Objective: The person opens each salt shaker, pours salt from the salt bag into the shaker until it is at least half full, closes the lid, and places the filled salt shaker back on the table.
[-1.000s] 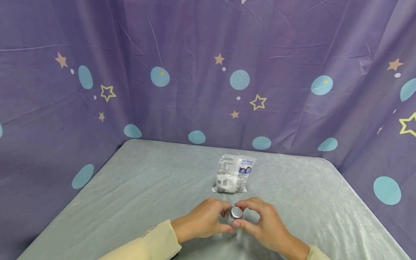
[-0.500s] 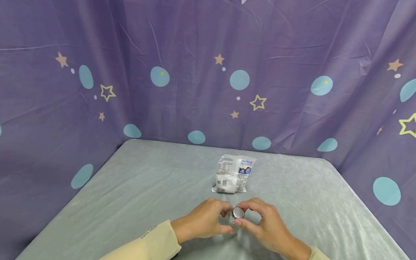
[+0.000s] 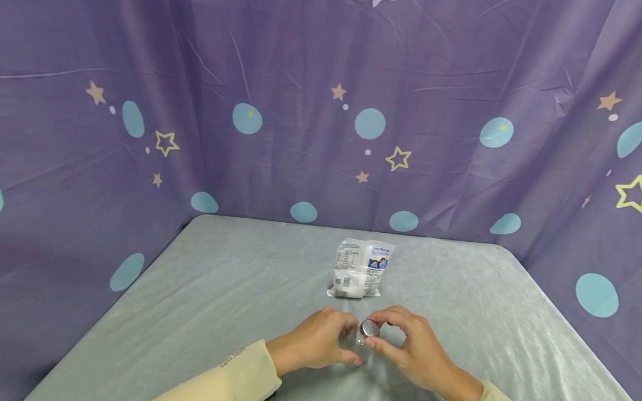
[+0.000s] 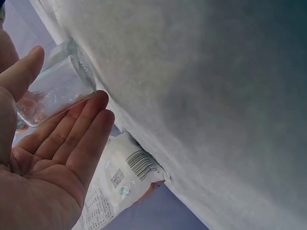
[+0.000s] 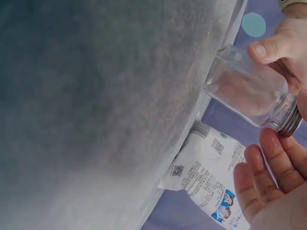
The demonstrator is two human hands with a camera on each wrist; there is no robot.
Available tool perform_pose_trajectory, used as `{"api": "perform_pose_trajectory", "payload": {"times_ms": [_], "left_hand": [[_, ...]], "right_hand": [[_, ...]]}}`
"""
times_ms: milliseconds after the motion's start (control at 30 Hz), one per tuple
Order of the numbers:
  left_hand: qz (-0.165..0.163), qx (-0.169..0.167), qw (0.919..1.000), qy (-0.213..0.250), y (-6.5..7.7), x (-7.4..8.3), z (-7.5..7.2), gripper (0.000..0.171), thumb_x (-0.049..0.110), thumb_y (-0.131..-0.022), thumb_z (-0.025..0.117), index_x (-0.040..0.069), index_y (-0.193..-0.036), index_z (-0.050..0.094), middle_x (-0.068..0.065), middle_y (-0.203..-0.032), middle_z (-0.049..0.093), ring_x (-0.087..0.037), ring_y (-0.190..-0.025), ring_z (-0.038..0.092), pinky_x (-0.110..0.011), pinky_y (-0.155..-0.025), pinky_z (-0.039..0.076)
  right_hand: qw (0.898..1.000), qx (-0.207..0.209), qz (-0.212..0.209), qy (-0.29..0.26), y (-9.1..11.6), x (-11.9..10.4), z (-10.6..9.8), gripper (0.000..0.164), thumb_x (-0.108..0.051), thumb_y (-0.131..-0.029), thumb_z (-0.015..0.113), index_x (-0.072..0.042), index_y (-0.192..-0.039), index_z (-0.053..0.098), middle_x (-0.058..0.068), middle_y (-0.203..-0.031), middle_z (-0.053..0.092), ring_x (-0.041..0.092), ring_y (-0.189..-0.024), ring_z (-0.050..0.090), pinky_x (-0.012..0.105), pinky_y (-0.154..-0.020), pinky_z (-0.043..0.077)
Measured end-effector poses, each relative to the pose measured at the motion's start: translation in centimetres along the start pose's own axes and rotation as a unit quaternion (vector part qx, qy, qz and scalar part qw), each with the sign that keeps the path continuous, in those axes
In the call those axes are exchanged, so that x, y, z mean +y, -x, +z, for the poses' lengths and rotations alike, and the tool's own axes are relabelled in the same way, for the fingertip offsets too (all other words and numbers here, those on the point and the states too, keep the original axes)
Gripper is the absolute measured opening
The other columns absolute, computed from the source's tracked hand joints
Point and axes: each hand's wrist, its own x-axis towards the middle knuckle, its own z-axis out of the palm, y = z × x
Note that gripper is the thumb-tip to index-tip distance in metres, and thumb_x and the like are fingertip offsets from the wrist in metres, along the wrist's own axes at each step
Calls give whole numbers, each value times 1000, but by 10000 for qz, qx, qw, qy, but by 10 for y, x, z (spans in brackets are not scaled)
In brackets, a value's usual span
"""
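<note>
A clear glass shaker bottle [image 5: 249,88] with a perforated metal lid [image 3: 370,328] is between the two hands, low over the table; its base is near the cloth, and I cannot tell whether it touches. My right hand [image 3: 418,348] pinches the lid between thumb and fingertips. The bottle leans a little, its lid toward the right hand. Around the glass body, my left hand [image 3: 316,340] is spread, thumb on one side and fairly straight fingers [image 4: 79,127] on the other, without a visible grip. Whether the left fingertips touch the glass is unclear.
Behind the hands stands a white printed plastic packet [image 3: 351,273] with a barcode and a small blue picture. A pale grey-green cloth covers the table [image 3: 241,267]. Purple curtains [image 3: 301,111] with stars and blue dots enclose its back and sides.
The lid and bottle have shifted slightly right and tipped toward the right hand, away from the left thumb and fingers. The left hand has barely moved; the packet stays put.
</note>
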Motion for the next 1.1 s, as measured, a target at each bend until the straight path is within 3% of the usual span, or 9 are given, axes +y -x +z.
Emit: {"api": "perform_pose_trajectory", "payload": {"times_ms": [300, 633, 1100], "left_hand": [[-92, -132, 9998, 66, 0, -1, 3, 36, 33, -73, 94, 17, -98, 74, 13, -80, 66, 2, -71, 57, -17, -66, 47], [-10, -131, 9999, -4, -3, 1, 3, 33, 32, -74, 94, 16, -96, 74, 12, -75, 64, 3, -65, 53, -16, -61, 44], [81, -196, 9997, -110, -4, 4, 3, 29, 31, -76, 92, 19, -82, 67, 13, -61, 47, 0, -54, 38, -18, -51, 33]], "right_hand": [[9998, 18, -188, -81, 1, 2, -3, 28, -22, -87, 85, -22, -111, 72, -13, -97, 67, 7, -89, 65, 29, -80, 54], [9992, -116, -272, -269, 2, 5, -7, 27, -16, -88, 83, -20, -112, 71, -10, -96, 67, 8, -88, 64, 24, -82, 51], [9989, -233, -366, -184, 3, 8, -10, 37, -12, -84, 83, -16, -117, 69, -8, -106, 69, 9, -94, 64, 26, -83, 51]]}}
